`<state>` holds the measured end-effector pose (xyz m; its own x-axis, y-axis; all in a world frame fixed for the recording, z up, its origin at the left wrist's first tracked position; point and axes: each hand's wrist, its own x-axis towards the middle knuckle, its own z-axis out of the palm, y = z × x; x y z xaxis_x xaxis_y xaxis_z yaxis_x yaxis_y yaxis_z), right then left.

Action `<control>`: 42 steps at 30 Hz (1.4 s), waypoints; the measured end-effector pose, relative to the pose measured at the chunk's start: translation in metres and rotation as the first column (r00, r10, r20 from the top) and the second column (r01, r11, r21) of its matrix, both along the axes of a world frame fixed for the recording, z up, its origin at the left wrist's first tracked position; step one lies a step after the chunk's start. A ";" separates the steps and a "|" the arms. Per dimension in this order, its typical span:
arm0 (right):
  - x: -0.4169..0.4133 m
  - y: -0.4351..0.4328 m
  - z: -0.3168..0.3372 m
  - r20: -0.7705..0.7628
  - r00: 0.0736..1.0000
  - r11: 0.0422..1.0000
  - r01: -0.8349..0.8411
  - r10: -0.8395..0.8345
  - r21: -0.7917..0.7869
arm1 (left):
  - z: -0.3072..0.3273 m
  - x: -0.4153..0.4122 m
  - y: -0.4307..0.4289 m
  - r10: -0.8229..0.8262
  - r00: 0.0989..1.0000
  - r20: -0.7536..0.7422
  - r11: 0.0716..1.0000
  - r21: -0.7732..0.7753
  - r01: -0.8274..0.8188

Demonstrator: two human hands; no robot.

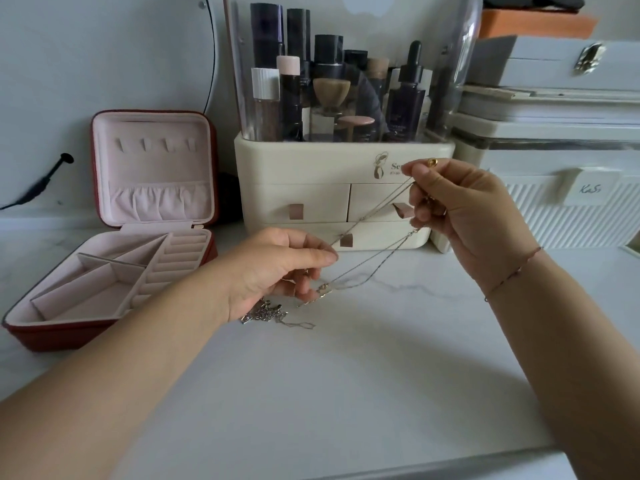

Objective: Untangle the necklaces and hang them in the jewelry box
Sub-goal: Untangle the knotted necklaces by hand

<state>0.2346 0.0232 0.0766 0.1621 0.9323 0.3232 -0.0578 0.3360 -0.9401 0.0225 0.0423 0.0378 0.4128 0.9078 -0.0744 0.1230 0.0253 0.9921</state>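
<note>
On the near side of both hands the white marble-patterned worktop [346,375] runs wide and open, room enough for either hand to pass. The gap between the left hand [277,268] and the right hand [467,209] is barred by thin silver chains [374,216], pinched at each end and slanting across (several strands, crossing). Under the left wrist lies a small heap of silver chain [266,313]. Left of the left hand stands the open dark-red jewelry box with pink lining [52,336], lid upright, with a strip of worktop between. Close behind both hands rises the cream plastic cosmetics organiser with drawers [311,161]. The white ribbed storage case [571,220] stands beyond the right hand.
</note>
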 end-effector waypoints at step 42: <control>-0.020 0.002 -0.016 0.250 0.914 0.945 -0.283 0.318 -0.164 | 0.004 0.006 -0.009 -0.009 0.994 0.108 0.995 0.098 -0.001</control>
<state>0.2147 0.0252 0.0611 -0.2094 0.9580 0.1960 0.1234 0.2247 -0.9666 0.0284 0.0330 0.0417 0.4173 0.9068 0.0601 0.0145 -0.0728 0.9972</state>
